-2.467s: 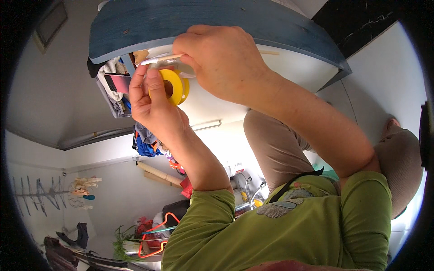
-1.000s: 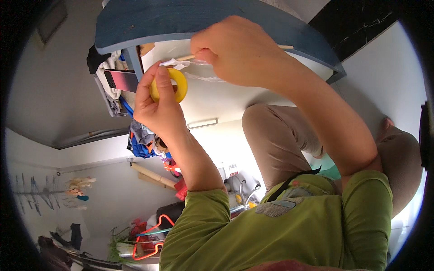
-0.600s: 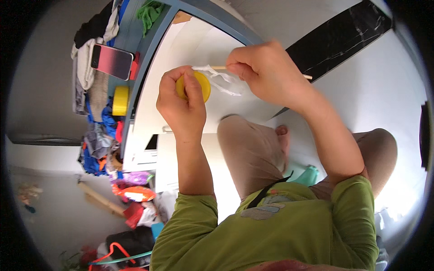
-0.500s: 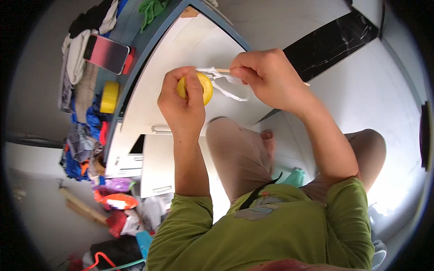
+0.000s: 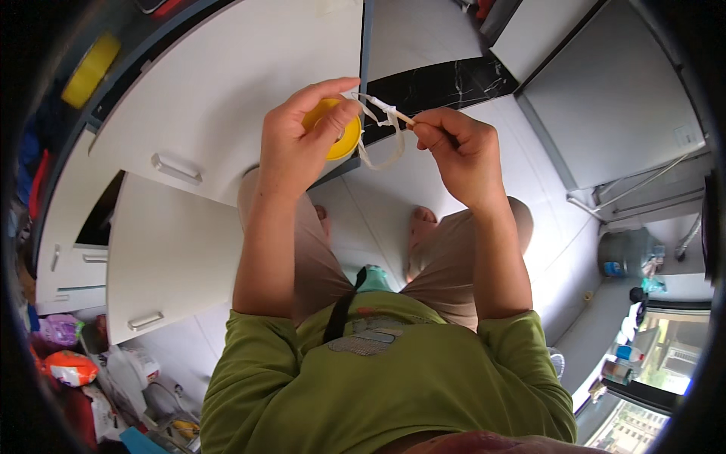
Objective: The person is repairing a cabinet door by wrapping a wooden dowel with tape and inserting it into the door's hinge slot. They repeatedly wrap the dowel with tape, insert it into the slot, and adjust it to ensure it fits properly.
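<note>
My left hand grips a flat yellow spool, thumb across its face and index finger stretched past its top edge. A thin white strip of tape hangs in a loose loop between the spool and a slim wooden stick. White tape is wrapped around the stick's far end, which points toward the spool. The near part of the stick is pinched between the thumb and fingers of my right hand. Both hands are held up in front of me, a short way apart.
A white cabinet with handles stands at the left, a yellow tape roll on its far side. Bagged items crowd the lower left. At the right are a grey appliance and a large water bottle.
My view has swung to the right, bringing in the grey appliance and windows. The stick has tilted, its wrapped end now higher than my right fingers. My left index finger has straightened.
</note>
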Tool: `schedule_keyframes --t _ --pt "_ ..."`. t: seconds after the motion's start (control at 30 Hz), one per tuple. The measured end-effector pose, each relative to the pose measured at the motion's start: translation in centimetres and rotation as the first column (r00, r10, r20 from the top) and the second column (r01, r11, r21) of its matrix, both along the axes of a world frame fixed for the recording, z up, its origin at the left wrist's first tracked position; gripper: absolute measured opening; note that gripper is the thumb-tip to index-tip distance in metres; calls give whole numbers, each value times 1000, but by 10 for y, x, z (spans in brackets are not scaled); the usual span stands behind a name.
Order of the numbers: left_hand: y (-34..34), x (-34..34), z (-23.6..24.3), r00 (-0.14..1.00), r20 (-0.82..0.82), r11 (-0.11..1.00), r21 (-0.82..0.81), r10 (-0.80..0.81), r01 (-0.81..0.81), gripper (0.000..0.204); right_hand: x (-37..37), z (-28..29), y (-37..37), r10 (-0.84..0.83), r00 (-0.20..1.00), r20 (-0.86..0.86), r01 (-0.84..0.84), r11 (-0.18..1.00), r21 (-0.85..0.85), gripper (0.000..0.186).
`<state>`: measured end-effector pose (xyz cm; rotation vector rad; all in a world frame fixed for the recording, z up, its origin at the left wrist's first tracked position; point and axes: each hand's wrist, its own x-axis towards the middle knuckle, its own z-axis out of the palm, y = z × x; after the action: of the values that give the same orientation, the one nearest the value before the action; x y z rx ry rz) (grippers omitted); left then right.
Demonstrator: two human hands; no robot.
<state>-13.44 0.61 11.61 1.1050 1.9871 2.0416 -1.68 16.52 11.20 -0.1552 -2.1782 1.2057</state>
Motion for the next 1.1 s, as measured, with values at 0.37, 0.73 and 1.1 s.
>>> schedule_keyframes --t 0.37,0.73,1.1 --pt "-21 14 10 905 -420 997 1 70 -76 7 29 35 -29 -110 994 4 98 901 422 7" --pt "-24 28 17 876 -425 974 106 227 -200 9 33 46 -40 -60 996 70 41 970 238 3" --pt "-9 -10 5 887 -459 999 27 44 -35 4 4 31 -9 -11 993 121 -11 983 184 5"
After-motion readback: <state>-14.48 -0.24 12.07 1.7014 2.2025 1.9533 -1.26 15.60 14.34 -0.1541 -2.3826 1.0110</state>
